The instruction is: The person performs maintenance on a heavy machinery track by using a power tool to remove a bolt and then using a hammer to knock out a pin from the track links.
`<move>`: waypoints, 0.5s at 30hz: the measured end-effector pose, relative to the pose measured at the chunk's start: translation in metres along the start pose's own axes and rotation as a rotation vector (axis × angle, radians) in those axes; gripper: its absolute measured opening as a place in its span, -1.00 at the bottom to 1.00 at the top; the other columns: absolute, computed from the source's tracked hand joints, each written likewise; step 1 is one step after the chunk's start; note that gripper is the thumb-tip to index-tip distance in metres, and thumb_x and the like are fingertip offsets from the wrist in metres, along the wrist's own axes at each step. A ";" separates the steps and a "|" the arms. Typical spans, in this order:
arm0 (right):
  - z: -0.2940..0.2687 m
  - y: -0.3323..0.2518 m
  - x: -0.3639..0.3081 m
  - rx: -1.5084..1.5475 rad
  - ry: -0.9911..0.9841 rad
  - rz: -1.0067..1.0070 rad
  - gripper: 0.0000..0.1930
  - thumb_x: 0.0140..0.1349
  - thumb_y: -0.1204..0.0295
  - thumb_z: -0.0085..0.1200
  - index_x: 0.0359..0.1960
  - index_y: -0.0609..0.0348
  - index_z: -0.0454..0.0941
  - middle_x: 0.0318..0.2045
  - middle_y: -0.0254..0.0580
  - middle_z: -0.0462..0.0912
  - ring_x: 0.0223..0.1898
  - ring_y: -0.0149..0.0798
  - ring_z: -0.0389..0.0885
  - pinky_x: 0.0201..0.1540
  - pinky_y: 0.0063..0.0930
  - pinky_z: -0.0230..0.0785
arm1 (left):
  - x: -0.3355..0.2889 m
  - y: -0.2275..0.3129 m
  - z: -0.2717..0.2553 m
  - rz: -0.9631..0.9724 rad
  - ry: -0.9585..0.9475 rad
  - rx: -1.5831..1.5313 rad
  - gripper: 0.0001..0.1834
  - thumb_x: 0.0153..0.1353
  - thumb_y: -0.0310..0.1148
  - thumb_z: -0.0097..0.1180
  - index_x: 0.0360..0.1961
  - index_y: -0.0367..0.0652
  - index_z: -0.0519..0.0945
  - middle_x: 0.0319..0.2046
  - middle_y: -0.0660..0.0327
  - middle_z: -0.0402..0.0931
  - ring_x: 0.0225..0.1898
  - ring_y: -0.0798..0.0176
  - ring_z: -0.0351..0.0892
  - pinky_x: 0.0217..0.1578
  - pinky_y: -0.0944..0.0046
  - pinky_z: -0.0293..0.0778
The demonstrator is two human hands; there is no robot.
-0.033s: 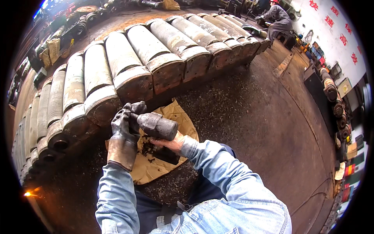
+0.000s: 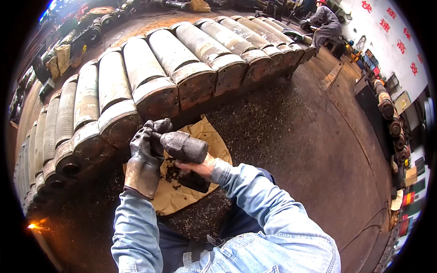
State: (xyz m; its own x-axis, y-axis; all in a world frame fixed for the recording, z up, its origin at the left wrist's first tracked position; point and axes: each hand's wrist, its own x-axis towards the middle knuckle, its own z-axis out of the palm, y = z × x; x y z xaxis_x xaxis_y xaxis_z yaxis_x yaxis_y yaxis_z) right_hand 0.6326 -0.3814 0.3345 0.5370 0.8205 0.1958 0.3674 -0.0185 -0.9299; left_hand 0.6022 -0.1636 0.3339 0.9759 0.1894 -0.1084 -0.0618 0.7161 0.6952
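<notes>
My right hand (image 2: 202, 166), bare, wraps round the handle of a dark, grimy cordless impact wrench (image 2: 185, 147). The wrench lies nearly level, its narrow nose toward the left and its block-shaped base below my hand. At that nose my left hand (image 2: 143, 152), in a dirty dark glove, has its fingers curled closed. Whether a small part sits in those fingers is hidden. Beneath both hands, crumpled brown paper (image 2: 213, 135) lies on the floor, with dark bits scattered on it.
A long row of heavy metal cylinders (image 2: 182, 52) with block ends curves in front of me. Metal shavings (image 2: 261, 118) litter the dark floor. Sparks (image 2: 33, 226) glow at far left. A person in a red helmet (image 2: 325, 22) works at the far right. Parts (image 2: 387, 107) line the right wall.
The sparks at the far left have spread slightly. My hands and the impact wrench have stayed in place.
</notes>
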 end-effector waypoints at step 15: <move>0.010 -0.007 -0.001 0.485 0.014 0.258 -0.28 0.27 0.51 0.25 0.47 0.01 0.27 0.37 -0.21 0.43 0.39 -0.28 0.35 0.44 -0.37 0.20 | -0.006 0.002 0.006 -0.001 0.085 0.062 -0.77 0.42 -0.17 0.03 -0.05 0.02 0.64 0.00 -0.10 0.67 0.06 -0.21 0.63 0.14 -0.19 0.54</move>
State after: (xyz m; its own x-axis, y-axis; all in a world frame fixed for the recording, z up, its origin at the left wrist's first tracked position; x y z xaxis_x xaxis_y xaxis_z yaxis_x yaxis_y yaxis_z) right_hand 0.6216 -0.3764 0.3371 0.5744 0.8166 -0.0570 -0.1682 0.0496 -0.9845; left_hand 0.5980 -0.1673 0.3406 0.9545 0.2466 -0.1675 -0.0449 0.6742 0.7372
